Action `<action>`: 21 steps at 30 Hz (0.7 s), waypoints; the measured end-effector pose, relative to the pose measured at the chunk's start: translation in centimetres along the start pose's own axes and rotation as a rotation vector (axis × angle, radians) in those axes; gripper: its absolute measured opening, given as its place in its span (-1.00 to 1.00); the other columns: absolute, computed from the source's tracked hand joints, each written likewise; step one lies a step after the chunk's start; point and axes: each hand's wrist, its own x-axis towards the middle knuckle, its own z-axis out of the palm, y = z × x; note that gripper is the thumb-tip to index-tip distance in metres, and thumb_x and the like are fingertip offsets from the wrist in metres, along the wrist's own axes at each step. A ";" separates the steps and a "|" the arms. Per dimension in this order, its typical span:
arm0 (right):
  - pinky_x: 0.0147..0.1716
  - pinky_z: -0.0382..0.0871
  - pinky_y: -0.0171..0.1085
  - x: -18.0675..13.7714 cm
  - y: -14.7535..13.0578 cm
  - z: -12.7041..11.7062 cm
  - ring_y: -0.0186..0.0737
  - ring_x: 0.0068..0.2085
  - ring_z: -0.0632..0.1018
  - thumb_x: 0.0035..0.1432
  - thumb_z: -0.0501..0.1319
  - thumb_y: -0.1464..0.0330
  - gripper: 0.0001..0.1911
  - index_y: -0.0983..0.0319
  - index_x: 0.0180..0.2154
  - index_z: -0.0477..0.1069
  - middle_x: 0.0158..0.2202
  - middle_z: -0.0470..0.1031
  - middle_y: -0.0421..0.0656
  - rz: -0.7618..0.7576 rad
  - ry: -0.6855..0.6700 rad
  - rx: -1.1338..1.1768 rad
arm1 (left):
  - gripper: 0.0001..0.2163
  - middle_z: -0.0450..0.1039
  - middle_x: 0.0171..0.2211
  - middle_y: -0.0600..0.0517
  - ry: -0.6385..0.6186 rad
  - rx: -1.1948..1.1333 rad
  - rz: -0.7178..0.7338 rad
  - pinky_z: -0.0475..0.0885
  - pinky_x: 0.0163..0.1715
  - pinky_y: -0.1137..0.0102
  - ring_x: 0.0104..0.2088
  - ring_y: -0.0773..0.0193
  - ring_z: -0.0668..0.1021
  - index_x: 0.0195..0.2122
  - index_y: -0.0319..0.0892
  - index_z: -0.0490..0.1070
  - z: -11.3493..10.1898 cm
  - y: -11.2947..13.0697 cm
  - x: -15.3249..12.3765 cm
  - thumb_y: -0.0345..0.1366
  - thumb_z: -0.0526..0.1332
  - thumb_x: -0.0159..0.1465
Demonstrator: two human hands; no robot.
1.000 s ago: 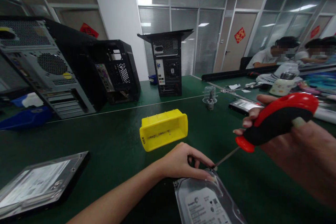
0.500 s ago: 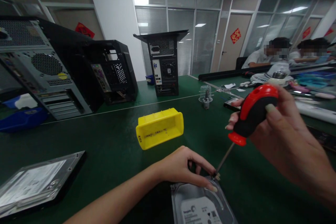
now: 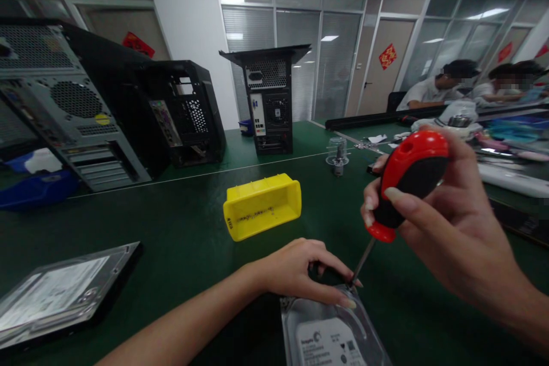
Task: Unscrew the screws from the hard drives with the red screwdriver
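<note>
A hard drive (image 3: 334,334) with a white label lies label up on the green table, cut off by the bottom edge of the view. My left hand (image 3: 304,274) grips its far end, thumb on top and fingers over the far edge. My right hand (image 3: 433,223) is closed around the red and black handle of a screwdriver (image 3: 414,177). The slanted shaft runs down to the drive's far right corner, close to my left fingertips. Whether the tip sits in a screw is too small to tell. Beyond my left hand stands a yellow bin (image 3: 263,206) with small dark screws inside.
Another hard drive (image 3: 64,291) lies at the left. Computer cases (image 3: 270,103) stand along the back and left, near a blue bin (image 3: 38,189). A clear-domed part (image 3: 337,154) stands behind the yellow bin. Assorted items and a white cap (image 3: 458,114) fill the right; people sit beyond.
My right fingers have shifted round the screwdriver handle, the thumb moving left across it. The handle has moved slightly left. My left hand stays on the hard drive.
</note>
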 end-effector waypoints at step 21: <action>-0.26 0.63 -0.26 -0.5 0.0 -1.0 -0.24 -0.23 0.61 0.09 0.31 0.32 -0.63 -0.01 -0.05 0.35 -0.19 0.48 -0.27 0.052 0.046 -0.038 | -0.62 0.34 -0.45 0.10 0.015 -0.017 -0.080 0.11 -0.51 0.50 -0.45 0.38 0.31 -0.12 -0.17 0.55 0.0 -0.3 -0.3 -0.05 0.36 0.11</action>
